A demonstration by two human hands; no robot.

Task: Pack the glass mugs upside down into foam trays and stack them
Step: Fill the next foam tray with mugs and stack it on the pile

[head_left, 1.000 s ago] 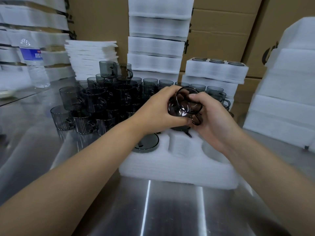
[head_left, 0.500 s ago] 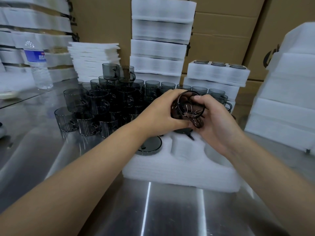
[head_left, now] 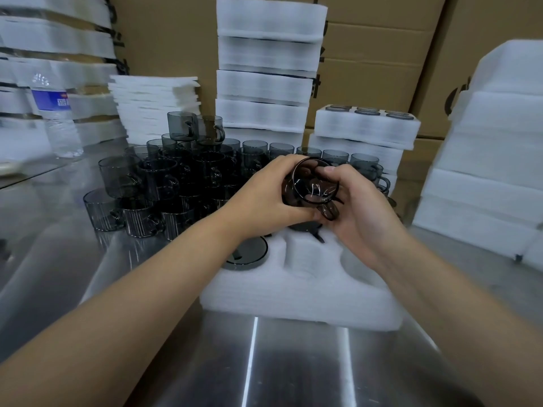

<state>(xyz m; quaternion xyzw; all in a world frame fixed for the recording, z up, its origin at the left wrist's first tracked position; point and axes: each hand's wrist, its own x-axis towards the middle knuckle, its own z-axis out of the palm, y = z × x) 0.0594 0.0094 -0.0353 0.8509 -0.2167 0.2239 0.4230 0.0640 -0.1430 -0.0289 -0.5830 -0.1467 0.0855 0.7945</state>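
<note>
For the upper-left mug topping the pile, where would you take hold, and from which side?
Probably grip the top mug by its rim and wall, fingers coming from above and the left: it stands upright, mouth open, and its handle points right toward the neighbouring mug, crowding that side.

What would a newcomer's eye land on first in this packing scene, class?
At centre, the left hand and right hand together hold one smoky glass mug over the foam tray. Behind them on the left stands a dark cluster of mugs; white foam stacks rise behind.
</note>
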